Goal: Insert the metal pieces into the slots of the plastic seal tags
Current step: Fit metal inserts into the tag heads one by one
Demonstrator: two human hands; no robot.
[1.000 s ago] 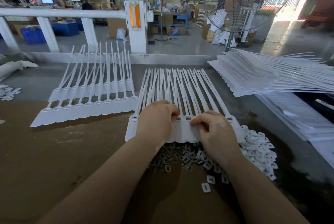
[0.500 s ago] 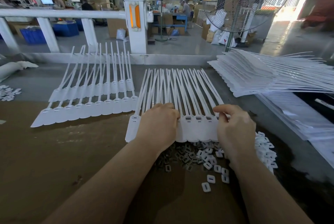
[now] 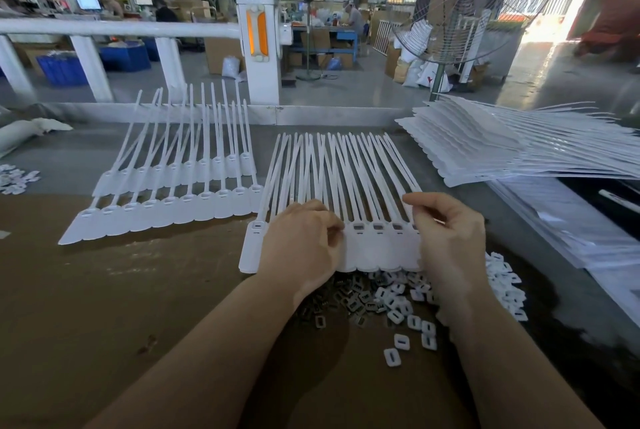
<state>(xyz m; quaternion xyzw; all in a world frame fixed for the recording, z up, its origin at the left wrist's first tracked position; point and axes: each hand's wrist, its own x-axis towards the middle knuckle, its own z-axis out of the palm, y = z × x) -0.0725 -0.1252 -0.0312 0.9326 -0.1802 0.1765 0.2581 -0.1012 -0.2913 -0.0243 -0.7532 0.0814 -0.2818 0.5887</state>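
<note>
Left hand [image 3: 301,241] curled on the seal tags [image 3: 377,248], right hand [image 3: 450,238] pinching their right end; metal pieces [image 3: 349,300] piled just below.

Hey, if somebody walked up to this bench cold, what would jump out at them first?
Probably the fan of white seal tags in the middle of the bench, with the left hand resting on its heads and the right hand at its right end. Just in front lies a heap of small metal pieces mixed with white plastic ones. A tall stack of more tags sits to the right.
</note>
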